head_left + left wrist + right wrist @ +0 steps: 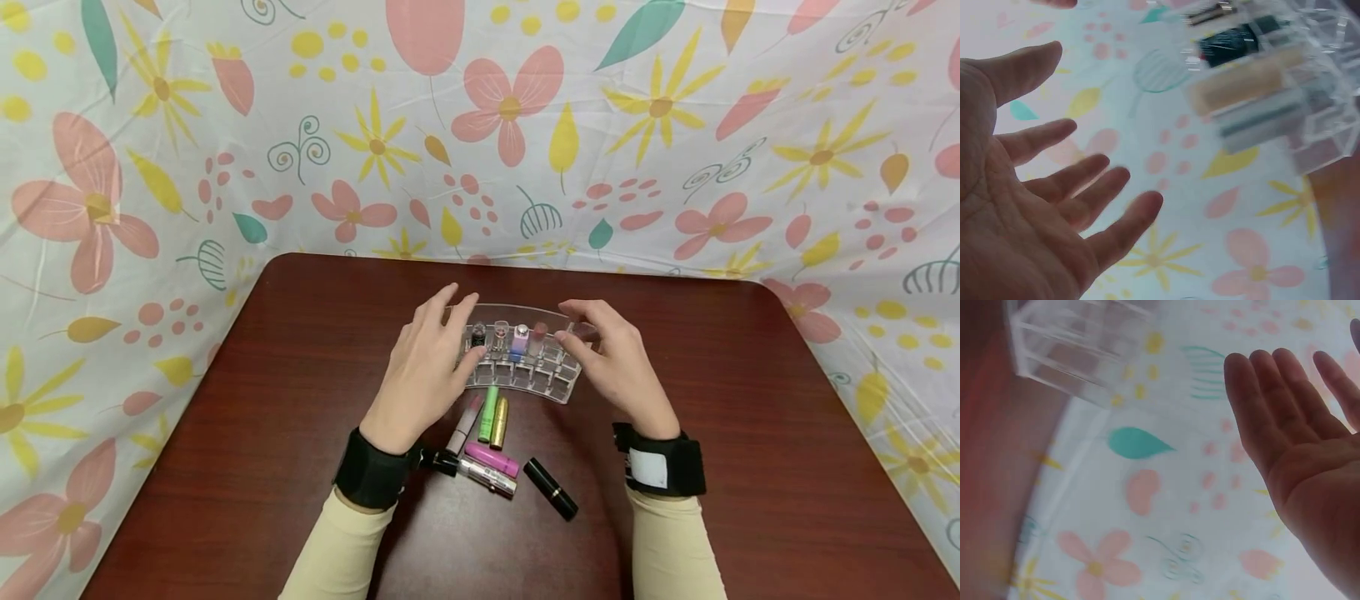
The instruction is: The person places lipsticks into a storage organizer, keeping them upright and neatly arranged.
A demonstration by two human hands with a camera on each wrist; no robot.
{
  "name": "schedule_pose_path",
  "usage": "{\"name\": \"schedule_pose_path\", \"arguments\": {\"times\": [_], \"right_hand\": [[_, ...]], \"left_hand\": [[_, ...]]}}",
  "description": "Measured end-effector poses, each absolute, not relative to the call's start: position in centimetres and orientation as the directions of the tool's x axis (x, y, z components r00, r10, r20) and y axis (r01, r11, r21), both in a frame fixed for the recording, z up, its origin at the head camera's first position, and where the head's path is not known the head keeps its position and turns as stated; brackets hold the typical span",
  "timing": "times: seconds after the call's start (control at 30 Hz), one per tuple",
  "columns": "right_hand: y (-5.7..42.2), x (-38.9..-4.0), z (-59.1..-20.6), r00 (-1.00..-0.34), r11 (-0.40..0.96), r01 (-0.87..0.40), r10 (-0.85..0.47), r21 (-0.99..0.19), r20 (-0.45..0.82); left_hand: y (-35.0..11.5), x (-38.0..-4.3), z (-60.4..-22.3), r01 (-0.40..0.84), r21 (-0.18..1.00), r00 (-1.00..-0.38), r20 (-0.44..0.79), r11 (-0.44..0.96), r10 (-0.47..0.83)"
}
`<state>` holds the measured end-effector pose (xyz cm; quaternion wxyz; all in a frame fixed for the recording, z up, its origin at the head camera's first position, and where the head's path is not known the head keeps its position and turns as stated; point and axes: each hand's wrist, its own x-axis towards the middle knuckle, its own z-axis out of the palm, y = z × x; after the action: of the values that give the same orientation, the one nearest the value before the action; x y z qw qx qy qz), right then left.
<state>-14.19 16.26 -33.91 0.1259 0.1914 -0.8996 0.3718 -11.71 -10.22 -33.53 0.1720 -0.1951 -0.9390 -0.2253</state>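
A clear lipstick organizer [564, 390] stands between my two hands, with several small lipsticks and tubes in its back row. Among them are a dark one [478, 335], a lilac-and-blue one [521, 339] and a brownish one [537, 337]. My left hand [423, 371] is at its left side, fingers loosely spread; in the left wrist view they are apart from the blurred organizer. On the other side my right hand [621, 367] has its thumb and fingers near the organizer's right end. The right wrist view shows those fingers [1279, 400] extended, gripping nothing.
Loose on the brown table [750, 417] lie a greyish-pink tube [465, 423], a green tube [488, 415], a gold tube [499, 423], a magenta tube [492, 459], a silver tube [487, 477] and a black tube [551, 489]. A flower-patterned cloth [480, 167] hangs behind.
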Motion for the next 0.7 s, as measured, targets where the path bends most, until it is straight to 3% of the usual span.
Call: {"name": "schedule_pose_path", "arguments": {"times": [0.2, 0.43, 0.7], "right_hand": [[15.8, -12.3, -31.8, -0.846, 0.653, -0.531, -0.37, -0.54, 0.384], [15.0, -11.2, -31.4, -0.81, 0.635, -0.57, -0.539, -0.521, 0.231], [14.2, -11.2, -32.2, -0.772, 0.647, -0.608, -0.617, -0.461, 0.151]], "left_hand": [[-9.5, -9.7, -31.3, 0.554, 0.259, -0.764, 0.535, 0.791, 0.36], [-7.3, -7.2, -29.7, 0.681, 0.108, -0.61, 0.63, 0.724, 0.48], [-2.8, -4.0, -31.0, 0.772, -0.093, -0.482, 0.56, 0.629, 0.674]]}}
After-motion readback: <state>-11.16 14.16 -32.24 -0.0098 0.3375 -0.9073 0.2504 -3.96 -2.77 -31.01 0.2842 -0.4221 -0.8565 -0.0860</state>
